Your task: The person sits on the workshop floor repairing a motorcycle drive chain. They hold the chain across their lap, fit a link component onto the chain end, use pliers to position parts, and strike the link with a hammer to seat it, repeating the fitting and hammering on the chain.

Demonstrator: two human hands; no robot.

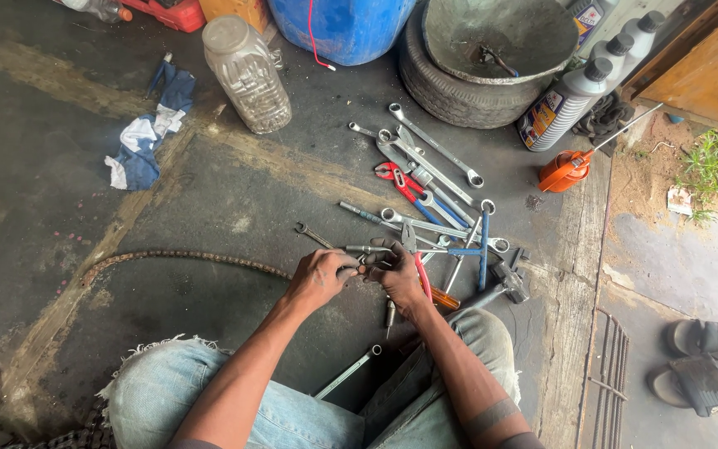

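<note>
- The left hand (319, 278) is closing tight around the end of a rusty chain (184, 256), just beside the pile of wrenches (430, 179). The chain is trailing away from the pile across the dark floor (209, 199) — the hand is lifting only its near end, so the rest is lying flat.
- The right hand (394, 270) is touching the same chain end, at the near edge of the pile. Its fingers are curling round something small and dark. I cannot tell what it is, or how tight the grip is.
- Both hands are meeting close together, likely so one can steady the chain while the other is working on it.
- Red-handled pliers (420, 270) are lying right by the right hand, at the edge of the pile — easy to grab.
- An orange oil can (565, 170) is sitting past the pile, to its right.
- A plastic jar (247, 75) is standing well beyond the pile, to its left.
- An old tyre (450, 91) with a metal bowl (496, 37) on it is sitting just behind the pile.
</note>
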